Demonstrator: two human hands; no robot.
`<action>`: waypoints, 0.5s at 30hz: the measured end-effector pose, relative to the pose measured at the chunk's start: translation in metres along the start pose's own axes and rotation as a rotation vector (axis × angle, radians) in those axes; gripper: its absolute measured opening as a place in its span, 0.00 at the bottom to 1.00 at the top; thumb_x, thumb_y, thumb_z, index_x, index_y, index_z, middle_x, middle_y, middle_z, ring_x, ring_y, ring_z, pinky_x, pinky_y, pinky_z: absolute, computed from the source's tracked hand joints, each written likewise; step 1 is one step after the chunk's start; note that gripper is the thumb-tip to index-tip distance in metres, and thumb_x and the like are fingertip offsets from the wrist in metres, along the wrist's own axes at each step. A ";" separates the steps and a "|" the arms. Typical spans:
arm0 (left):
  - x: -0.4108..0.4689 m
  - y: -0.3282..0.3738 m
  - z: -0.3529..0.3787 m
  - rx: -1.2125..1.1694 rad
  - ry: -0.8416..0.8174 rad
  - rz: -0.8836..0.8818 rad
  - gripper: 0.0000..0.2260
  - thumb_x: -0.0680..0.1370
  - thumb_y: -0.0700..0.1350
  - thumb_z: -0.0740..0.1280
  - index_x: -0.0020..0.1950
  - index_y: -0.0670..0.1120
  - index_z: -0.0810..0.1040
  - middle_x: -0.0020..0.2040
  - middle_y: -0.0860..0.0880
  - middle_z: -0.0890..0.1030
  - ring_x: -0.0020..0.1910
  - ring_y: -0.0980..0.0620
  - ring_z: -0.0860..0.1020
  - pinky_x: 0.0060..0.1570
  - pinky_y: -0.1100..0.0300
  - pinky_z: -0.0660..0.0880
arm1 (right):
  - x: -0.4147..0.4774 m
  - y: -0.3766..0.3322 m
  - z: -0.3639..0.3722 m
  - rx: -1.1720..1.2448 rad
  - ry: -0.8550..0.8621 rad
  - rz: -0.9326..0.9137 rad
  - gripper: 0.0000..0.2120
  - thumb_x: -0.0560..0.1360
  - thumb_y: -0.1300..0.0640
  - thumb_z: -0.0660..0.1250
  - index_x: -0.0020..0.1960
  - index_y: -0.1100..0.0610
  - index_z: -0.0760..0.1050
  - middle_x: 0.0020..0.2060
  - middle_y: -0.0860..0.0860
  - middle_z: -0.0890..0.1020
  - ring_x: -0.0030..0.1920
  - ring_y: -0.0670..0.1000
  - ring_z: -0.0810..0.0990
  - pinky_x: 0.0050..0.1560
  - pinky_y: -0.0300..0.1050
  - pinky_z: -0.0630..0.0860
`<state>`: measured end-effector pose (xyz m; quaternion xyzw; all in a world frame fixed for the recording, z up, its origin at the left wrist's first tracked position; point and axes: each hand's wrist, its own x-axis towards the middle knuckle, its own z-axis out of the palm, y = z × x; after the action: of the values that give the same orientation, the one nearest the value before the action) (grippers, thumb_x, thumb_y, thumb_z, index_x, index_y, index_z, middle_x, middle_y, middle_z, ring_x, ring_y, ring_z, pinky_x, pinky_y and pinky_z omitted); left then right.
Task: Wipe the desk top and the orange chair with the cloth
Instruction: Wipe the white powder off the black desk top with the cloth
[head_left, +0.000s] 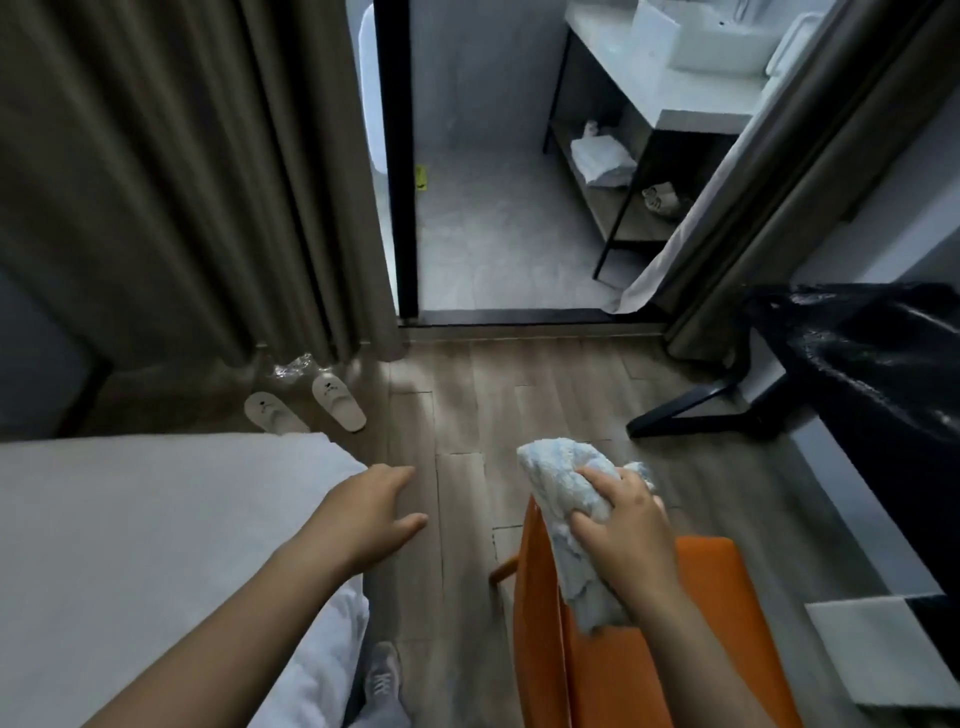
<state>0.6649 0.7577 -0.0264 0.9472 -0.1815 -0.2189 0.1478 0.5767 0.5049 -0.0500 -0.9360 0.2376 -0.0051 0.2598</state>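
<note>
**Cloth held against the orange chair**

The right hand (623, 525) has its grip curled round the pale blue cloth (563, 499), which touches the orange chair's (623, 670) upper edge. The cloth's long axis runs along that edge.

Left of the chair, the left hand (374, 512) hovers with its grip wide beside the bed (130, 519). Right of the chair stands a black surface (883, 374).

Bed (130, 519) with white sheet, lower left. Two white slippers (337, 402) on wood floor (467, 405) just beyond its corner. Crumpled clear plastic (293, 365) behind them, at foot of brown curtain (156, 182). Through open doorway: washbasin (722, 47) on counter, folded white towels (602, 161) on shelf beneath.
</note>
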 end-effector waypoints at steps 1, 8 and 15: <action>0.015 -0.003 -0.009 0.028 -0.003 0.026 0.27 0.78 0.57 0.63 0.74 0.50 0.64 0.72 0.50 0.69 0.69 0.51 0.69 0.64 0.59 0.68 | 0.007 -0.006 0.000 0.004 0.018 0.024 0.26 0.71 0.52 0.68 0.68 0.44 0.71 0.64 0.49 0.72 0.62 0.55 0.70 0.57 0.47 0.70; 0.106 -0.002 -0.053 0.118 -0.052 0.204 0.23 0.78 0.57 0.64 0.69 0.46 0.68 0.67 0.48 0.72 0.65 0.48 0.72 0.61 0.54 0.70 | 0.051 -0.035 0.000 0.012 0.104 0.172 0.26 0.69 0.53 0.69 0.66 0.45 0.74 0.62 0.51 0.73 0.60 0.57 0.72 0.57 0.47 0.72; 0.187 0.017 -0.078 0.175 -0.097 0.335 0.24 0.77 0.57 0.64 0.70 0.48 0.67 0.67 0.49 0.71 0.65 0.50 0.72 0.61 0.55 0.71 | 0.114 -0.036 -0.009 0.006 0.184 0.300 0.26 0.70 0.55 0.68 0.68 0.46 0.73 0.64 0.51 0.72 0.60 0.57 0.70 0.54 0.46 0.71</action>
<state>0.8538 0.6821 -0.0207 0.9013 -0.3617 -0.2203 0.0905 0.6926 0.4771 -0.0375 -0.8848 0.3973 -0.0526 0.2377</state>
